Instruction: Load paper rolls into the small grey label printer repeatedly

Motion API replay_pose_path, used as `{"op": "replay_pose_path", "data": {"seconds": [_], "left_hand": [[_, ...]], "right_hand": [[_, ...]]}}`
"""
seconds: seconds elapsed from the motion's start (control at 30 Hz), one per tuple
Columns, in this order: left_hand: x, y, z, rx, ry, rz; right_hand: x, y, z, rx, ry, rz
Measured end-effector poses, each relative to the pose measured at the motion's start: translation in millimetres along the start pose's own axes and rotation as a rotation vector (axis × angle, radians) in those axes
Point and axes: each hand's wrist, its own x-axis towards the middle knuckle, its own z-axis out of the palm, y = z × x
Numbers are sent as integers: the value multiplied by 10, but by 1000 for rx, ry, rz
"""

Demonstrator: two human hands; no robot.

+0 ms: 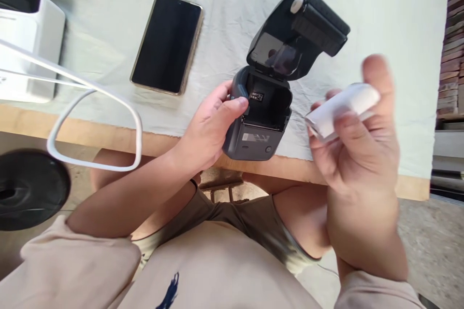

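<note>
A dark grey handheld printer (pixel 259 137) stands at the table's front edge, its black lid (pixel 290 34) swung up and back. The compartment inside shows a small printed label and no roll. My left hand (pixel 213 123) grips the printer's left side, thumb on the compartment's rim. To the right of the printer, my right hand (pixel 358 140) holds a small white paper roll (pixel 339 106) between thumb and fingers, apart from the printer. That hand is slightly blurred.
A phone (pixel 166 43) with a dark screen lies left of the printer on the pale cloth (pixel 224 19). A white device (pixel 32 48) sits at the far left, with a looped white cable (pixel 136 125) hanging over the table edge. Below it is a round black object (pixel 32 188).
</note>
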Motion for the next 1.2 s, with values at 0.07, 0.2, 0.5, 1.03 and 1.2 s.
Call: {"op": "replay_pose_path", "data": {"seconds": [0.07,0.2,0.5,1.03,1.2], "left_hand": [[4,-7,5,-9,-14,4],[1,-36,5,7,-15,39],[36,-156,-87,53,-83,113],[12,14,-93,284,-130,15],[21,42,-83,390,-109,-12]], "right_hand": [[-3,-31,149,-91,195,-244],[40,-62,339,-297,126,-522],[186,-111,280,-831,-95,-641],[156,-56,217,-594,-255,-793],[292,218,167,-557,275,-762]]}}
